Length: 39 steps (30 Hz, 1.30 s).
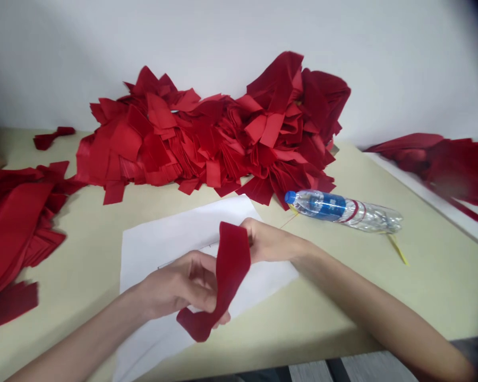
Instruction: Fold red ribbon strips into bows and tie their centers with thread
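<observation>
A strip of red velvet-like fabric (233,265) is held up above a white sheet of paper (147,254). My left hand (187,284) pinches the strip near its lower part, thumb in front and fingertips showing below. Its bottom end curls toward the left. Behind the strip's upper right edge is my right hand (261,241), closed with its fingers mostly hidden by the fabric; it seems to grip the same strip. A few drawn lines show on the paper between the hands.
A large heap of red fabric pieces (207,138) lies along the wall. More red strips (16,223) lie at the left, with one small tied piece (53,138) behind. A plastic bottle (342,209) rests at right, near a white board (442,196) bearing red fabric.
</observation>
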### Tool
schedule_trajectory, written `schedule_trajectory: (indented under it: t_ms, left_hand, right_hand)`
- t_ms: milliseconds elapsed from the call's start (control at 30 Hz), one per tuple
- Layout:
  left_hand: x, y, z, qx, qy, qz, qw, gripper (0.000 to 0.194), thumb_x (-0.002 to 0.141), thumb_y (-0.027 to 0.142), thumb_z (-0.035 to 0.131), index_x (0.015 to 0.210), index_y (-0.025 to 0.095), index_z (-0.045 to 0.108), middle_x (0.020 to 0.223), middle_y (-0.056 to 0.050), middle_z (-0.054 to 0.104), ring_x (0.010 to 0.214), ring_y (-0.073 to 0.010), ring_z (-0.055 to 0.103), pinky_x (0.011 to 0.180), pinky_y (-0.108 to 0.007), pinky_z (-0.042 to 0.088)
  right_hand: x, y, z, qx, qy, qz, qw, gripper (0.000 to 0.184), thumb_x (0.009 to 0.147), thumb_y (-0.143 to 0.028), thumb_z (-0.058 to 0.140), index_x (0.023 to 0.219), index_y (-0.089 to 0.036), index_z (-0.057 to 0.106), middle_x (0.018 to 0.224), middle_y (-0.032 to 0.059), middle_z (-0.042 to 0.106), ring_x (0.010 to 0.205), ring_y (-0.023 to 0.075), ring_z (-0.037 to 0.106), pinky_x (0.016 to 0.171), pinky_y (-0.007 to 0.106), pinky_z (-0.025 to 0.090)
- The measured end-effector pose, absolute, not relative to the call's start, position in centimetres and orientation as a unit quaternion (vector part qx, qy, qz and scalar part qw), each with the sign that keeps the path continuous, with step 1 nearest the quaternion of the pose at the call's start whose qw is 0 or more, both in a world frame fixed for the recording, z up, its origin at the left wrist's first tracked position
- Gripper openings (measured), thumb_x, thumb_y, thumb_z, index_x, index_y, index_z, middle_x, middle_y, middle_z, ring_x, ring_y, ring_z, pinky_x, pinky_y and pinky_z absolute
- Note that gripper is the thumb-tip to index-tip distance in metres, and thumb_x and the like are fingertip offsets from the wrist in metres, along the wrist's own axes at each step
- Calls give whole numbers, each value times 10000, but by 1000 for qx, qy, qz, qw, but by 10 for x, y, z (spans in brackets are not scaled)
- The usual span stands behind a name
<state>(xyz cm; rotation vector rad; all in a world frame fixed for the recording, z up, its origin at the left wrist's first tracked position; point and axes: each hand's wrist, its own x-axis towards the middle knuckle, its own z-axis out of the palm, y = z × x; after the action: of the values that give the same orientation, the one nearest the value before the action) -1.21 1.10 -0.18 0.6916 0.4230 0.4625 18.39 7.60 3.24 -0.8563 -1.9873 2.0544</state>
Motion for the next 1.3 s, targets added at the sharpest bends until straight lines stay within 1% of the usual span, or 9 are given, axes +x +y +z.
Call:
schedule_trajectory:
  t_ms: [133,300,400,567,667,800,933,1100,1300]
  left_hand:
    - [-9,7,2,319,213,199,902,366,527,96,737,879,131,641,643,-43,693,543,-162,620,605,-285,466]
    - [-2,2,7,336,251,90,903,130,522,83,709,607,123,619,537,-18,639,426,-106,512,422,-212,348]
    - [3,-2,8,373,289,52,880,157,532,85,706,517,144,560,493,0,600,406,-84,436,384,-208,236]
    - [9,0,8,381,422,154,808,210,523,62,694,621,160,536,461,66,476,416,-55,346,415,-210,180]
    - [5,6,7,349,457,252,779,243,570,84,681,720,168,511,503,85,447,406,-38,301,409,-202,140]
    - [-5,14,9,282,459,342,770,289,616,127,705,740,178,448,597,50,541,464,-66,449,444,-191,265]
    - [-8,16,10,245,402,366,803,236,653,131,703,769,155,498,658,2,608,599,-109,572,560,-205,398]
    - [-8,14,11,257,320,383,827,240,613,152,748,791,149,588,670,-6,639,621,-127,608,592,-216,441]
    - [-5,9,11,275,257,348,858,232,592,150,754,777,146,614,624,-16,649,552,-131,602,571,-241,477]
  right_hand:
    - [184,76,27,-260,-668,691,90,106,589,-140,709,624,-88,624,568,-32,562,572,77,507,568,204,433]
    - [175,71,16,-168,-635,754,11,119,675,-207,674,739,-108,662,689,0,615,636,96,571,631,224,466]
    - [170,70,11,-158,-650,743,-32,156,669,-240,697,756,-116,665,709,-1,619,639,84,562,627,204,452]
    - [173,67,35,-204,-772,602,5,176,721,-294,672,768,-125,679,669,-8,627,595,66,528,564,178,394]
    - [176,54,63,-259,-864,429,40,123,780,-250,621,775,-149,690,679,-7,625,590,71,513,585,204,373]
    - [179,37,83,-330,-906,255,69,181,850,-228,527,796,-162,687,764,20,647,662,101,535,628,243,355]
    - [184,45,75,-339,-862,363,103,162,832,-279,559,828,-188,692,738,0,646,626,86,518,589,218,358]
    - [190,66,67,-313,-775,541,93,202,778,-325,609,793,-133,669,637,-14,580,532,56,425,485,193,320]
    - [187,71,56,-277,-717,638,42,239,722,-325,660,841,-119,686,693,3,622,629,84,525,595,212,425]
